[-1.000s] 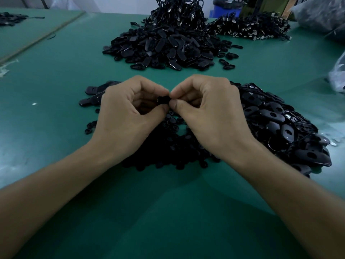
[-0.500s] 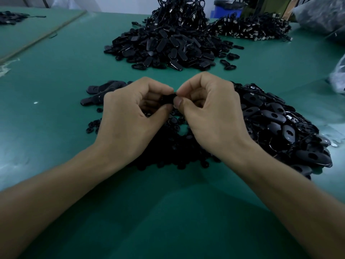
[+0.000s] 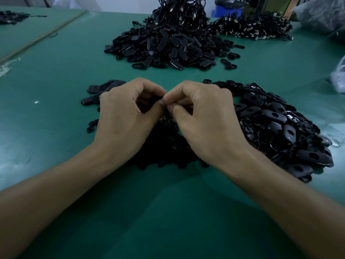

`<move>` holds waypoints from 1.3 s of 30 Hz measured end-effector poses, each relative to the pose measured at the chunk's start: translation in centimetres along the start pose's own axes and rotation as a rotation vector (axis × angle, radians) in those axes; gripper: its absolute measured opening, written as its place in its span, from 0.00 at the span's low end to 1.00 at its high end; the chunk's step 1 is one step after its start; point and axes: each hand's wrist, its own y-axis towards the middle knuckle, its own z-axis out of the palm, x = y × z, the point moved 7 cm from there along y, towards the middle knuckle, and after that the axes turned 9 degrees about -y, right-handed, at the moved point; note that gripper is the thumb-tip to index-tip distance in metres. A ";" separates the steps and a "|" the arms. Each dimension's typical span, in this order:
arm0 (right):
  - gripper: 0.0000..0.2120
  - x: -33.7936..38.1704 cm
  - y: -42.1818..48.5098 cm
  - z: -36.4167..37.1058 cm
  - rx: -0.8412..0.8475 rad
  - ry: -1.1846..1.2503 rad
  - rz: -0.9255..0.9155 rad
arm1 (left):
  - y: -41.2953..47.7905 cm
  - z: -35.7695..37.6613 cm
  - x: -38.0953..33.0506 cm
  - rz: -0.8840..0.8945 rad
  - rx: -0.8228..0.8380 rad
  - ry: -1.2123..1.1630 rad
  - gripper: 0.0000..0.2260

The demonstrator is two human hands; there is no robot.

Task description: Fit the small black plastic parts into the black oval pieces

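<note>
Bench (image 3: 56, 75), green: four dark heaps, none countable.
- Far heap (image 3: 168, 47): oval pieces, probably the finished ones, though I cannot confirm it.
- Metal-tipped heap (image 3: 250, 28): behind it, to the right.
- Right heap (image 3: 280, 128): ovals with open holes, judged unfitted, so most of the job is left.
- Small parts heap (image 3: 168, 148): under the wrists.

Left hand (image 3: 127, 116) and right hand (image 3: 207, 120): both curled, fingertips meeting, pinching one held piece (image 3: 156, 99) above the small parts. It is mostly hidden, so I cannot tell if the part is seated.

Loose ovals (image 3: 100, 90): two or three beyond the left hand.
</note>
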 end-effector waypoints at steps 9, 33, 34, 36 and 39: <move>0.10 -1.4 0.7 -0.6 -0.012 -0.063 0.009 | 0.2 0.2 0.6 -0.067 0.056 -0.159 0.11; 0.04 -2.2 1.3 -0.7 0.092 0.056 0.035 | 0.3 0.3 1.0 -0.116 0.119 -0.225 0.08; 0.04 -2.2 1.3 -0.7 0.098 0.060 0.032 | 0.3 0.3 0.9 -0.113 0.117 -0.216 0.08; 0.05 -2.3 1.3 -0.6 0.110 0.060 0.024 | 0.4 0.2 0.9 -0.112 0.116 -0.208 0.09; 0.06 -2.3 1.3 -0.3 0.133 0.059 0.014 | 0.4 0.2 0.9 -0.119 0.135 -0.202 0.07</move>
